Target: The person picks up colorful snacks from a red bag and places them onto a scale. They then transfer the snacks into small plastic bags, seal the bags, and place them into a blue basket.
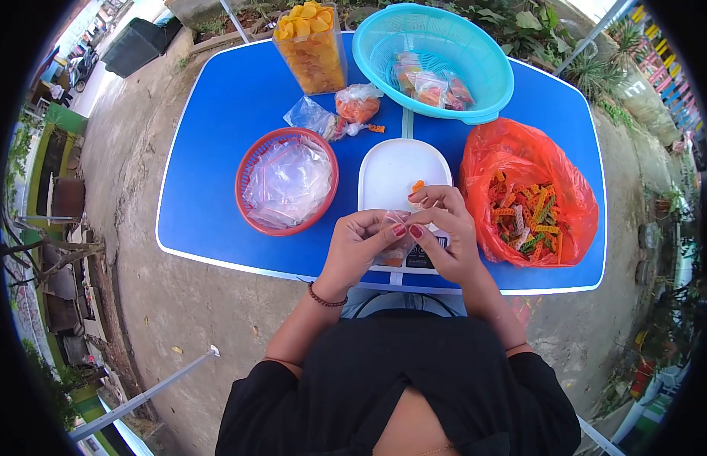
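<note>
Between my hands is a small clear plastic bag (396, 252), its top edge pinched by thumbs and fingers. My left hand (362, 242) is closed on its left side. My right hand (449, 232) pinches the right side, its other fingers curled. Something orange-brown shows low in the bag, though the fingers partly cover it. Just beyond my hands lies a white digital scale (399, 163), its dark display panel partly hidden. An orange snack piece (418, 185) shows near my right fingertips, on or just above the scale's platform.
On the blue table (209, 152) stand a red basket (243, 205) of clear bags, a tall container of yellow chips (311, 64), and a turquoise basket (494, 76) holding several filled packets. A red plastic bag (577, 205) of colourful snacks is at right. Tied bags (357, 104) lie behind the scale.
</note>
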